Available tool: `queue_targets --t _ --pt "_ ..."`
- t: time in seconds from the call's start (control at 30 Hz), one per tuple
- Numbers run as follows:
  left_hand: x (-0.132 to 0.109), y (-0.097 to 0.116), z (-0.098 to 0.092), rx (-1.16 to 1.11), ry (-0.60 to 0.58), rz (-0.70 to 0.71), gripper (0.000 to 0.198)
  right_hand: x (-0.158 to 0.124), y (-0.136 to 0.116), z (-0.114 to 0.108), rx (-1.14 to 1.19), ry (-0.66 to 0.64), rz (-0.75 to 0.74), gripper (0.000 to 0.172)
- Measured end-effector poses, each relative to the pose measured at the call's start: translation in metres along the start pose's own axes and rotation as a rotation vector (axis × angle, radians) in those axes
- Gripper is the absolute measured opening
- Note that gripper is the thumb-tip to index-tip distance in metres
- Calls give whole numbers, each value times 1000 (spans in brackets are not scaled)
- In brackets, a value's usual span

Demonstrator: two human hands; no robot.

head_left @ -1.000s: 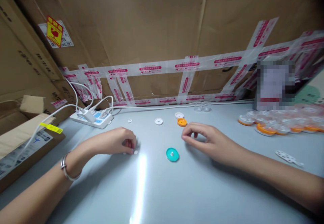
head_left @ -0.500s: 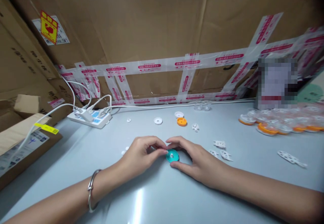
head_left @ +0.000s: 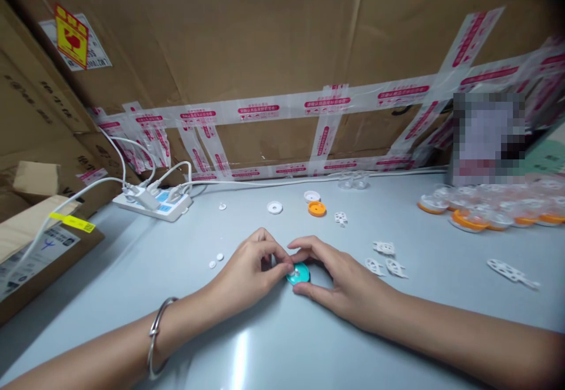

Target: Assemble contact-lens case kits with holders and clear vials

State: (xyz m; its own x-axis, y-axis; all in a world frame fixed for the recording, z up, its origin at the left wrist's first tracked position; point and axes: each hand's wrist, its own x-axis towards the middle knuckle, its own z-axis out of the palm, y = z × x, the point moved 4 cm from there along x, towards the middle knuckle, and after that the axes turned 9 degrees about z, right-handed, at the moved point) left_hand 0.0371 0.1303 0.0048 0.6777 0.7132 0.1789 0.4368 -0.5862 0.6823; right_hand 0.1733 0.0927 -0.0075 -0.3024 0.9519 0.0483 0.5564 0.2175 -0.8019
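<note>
A shallow teal plastic disc [head_left: 302, 275] with a raised rim is gripped at its right side by my right hand [head_left: 338, 275], thumb at the near edge and fingers at the far edge. A small whitish piece shows at the disc's middle. My left hand [head_left: 260, 263] is closed in a pinch, its thumb and fingertips over the disc's left part. Whatever lies between those fingertips is hidden. Left of that hand lie two small white round pieces [head_left: 219, 257]. Several white cut-out plastic parts [head_left: 375, 267] lie just beyond my right hand.
Farther back lie white rings [head_left: 274, 207], an orange ring [head_left: 316, 209] and clear pieces [head_left: 353, 180]. At right, clear-topped orange and white discs [head_left: 468, 222] are clustered. A plugged power strip [head_left: 152, 203] and an open carton [head_left: 48, 255] stand left. A large cardboard box [head_left: 265, 43] walls the back.
The left fingertips have shifted slightly inward over the disc's left part, toward its middle. The disc looks a little more tilted. My right hand keeps its hold. The camera view has shifted slightly.
</note>
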Motion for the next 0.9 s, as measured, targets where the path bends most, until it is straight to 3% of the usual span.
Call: queue_targets --t 0.23,0.33,0.4,0.57,0.7,0.8,0.9 --pt "1 -7 3 -18 24 -93 5 1 3 1 15 -7 25 40" --pt "2 -10 2 -26 41 -138 22 1 5 3 27 -27 48 43" --pt "3 -10 4 -24 1 -151 23 1 6 4 37 -40 53 44" --pt "3 -4 4 -18 -1 -118 15 1 4 2 17 -11 23 31" --pt "8 1 -22 -35 -64 -55 7 2 2 0 -45 27 12 17" --pt "8 2 -56 231 -145 24 9 3 0 -1 -38 25 -26 10" --pt "-1 -10 -73 414 -384 -93 10 4 1 -2 -22 27 -42 10"
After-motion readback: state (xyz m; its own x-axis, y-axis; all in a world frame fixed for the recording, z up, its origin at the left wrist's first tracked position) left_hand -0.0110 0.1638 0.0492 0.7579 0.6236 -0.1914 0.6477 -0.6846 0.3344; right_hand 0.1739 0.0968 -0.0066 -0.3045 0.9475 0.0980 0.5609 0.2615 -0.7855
